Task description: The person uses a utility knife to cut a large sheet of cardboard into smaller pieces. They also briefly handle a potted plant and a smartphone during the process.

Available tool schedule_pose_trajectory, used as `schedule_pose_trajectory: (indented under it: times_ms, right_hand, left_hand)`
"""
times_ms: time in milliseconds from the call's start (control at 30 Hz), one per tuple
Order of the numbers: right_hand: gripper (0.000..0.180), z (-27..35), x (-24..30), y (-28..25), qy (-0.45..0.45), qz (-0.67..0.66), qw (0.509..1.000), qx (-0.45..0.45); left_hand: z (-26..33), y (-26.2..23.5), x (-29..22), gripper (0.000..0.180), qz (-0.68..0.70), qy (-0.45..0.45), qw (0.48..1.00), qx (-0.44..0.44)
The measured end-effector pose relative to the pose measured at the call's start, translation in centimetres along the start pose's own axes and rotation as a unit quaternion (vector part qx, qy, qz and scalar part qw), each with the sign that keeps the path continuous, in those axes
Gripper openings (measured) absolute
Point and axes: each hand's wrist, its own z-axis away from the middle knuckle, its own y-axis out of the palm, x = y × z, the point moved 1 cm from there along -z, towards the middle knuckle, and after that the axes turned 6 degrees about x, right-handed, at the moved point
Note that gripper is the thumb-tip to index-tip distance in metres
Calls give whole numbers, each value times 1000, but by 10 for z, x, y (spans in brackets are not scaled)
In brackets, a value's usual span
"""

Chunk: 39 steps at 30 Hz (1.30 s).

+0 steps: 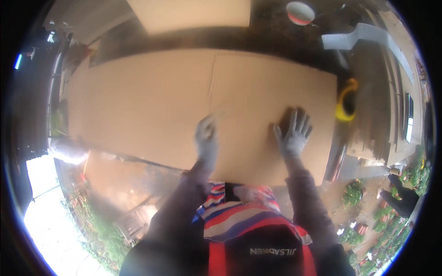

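A large brown cardboard sheet (pixel 152 101) lies across the work surface in front of me, with a crease or seam running down near its middle. My left hand (pixel 207 140), in a pale glove, is closed over the sheet just below that seam. Its fingers are curled as in a pinch; a faint blur at the fingertips hides what they hold, if anything. To the right, my right hand (pixel 294 137), also gloved, is spread with its fingers apart, palm down on or just over the cardboard, casting a shadow beside it.
Beyond the far edge lies another cardboard piece (pixel 193 14), with a white and red round object (pixel 300 14) to its right. A yellow ring-shaped thing (pixel 346 102) sits by the right edge. Stacked cardboard (pixel 384 106) stands farther right; potted plants (pixel 353 193) are on the ground.
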Motion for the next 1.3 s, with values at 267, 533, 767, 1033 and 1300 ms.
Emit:
schedule_pose_trajectory:
  times_ms: [267,533,767,1033,1300]
  right_hand:
    - [88,-4,-4,19,-6,56,998,-15]
    - [89,-5,3,7,41,72,995,52]
    - [91,-8,2,4,61,29,997,44]
    - [94,-11,14,-17,100,-6,987,128]
    - [92,-16,22,-30,75,49,987,134]
  left_hand:
    - [180,-145,35,34,158,-293,926,181]
    - [146,-97,40,18,128,-378,912,92]
    - [137,-101,45,20,23,-263,957,122]
    - [134,-107,95,22,64,-219,965,130]
    - [117,-108,54,23,-151,-184,955,175]
